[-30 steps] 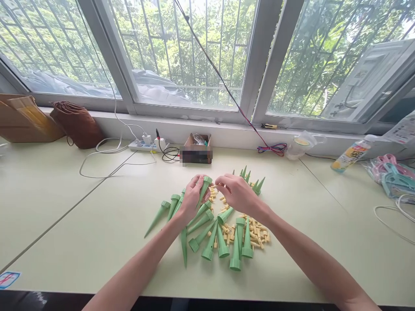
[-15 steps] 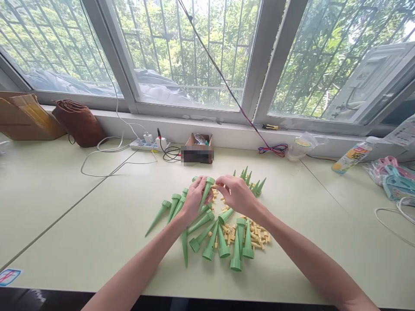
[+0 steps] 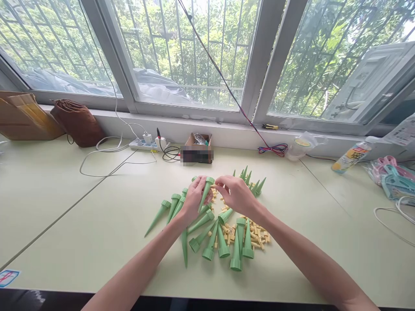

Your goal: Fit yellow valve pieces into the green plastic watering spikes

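Note:
My left hand [image 3: 193, 198] is closed around a green plastic watering spike [image 3: 206, 191], its wide cap up and its tip slanting down to the left. At the spike's side, just below the cap, my right hand [image 3: 236, 192] pinches a small yellow plastic peg [image 3: 213, 186]; whether the peg sits inside a hole is too small to tell. Below and around my hands lie several loose green spikes [image 3: 212, 242], pointing various ways. Many yellow pegs [image 3: 259, 236] form a pile under and beside them. Beyond my right hand, a group of green spikes [image 3: 255, 186] stands tips up.
Along the window sill are a small cardboard box [image 3: 190, 140], a power strip [image 3: 142, 144] with cables, a brown drawstring pouch [image 3: 78, 123] and a bundled wire [image 3: 274, 150]. A bottle [image 3: 353, 155] and plastic-wrapped items [image 3: 397, 177] are at the right.
Almost nothing differs. Both hands stay at the same place, with the spike and the peg held as before; the view has shifted very slightly.

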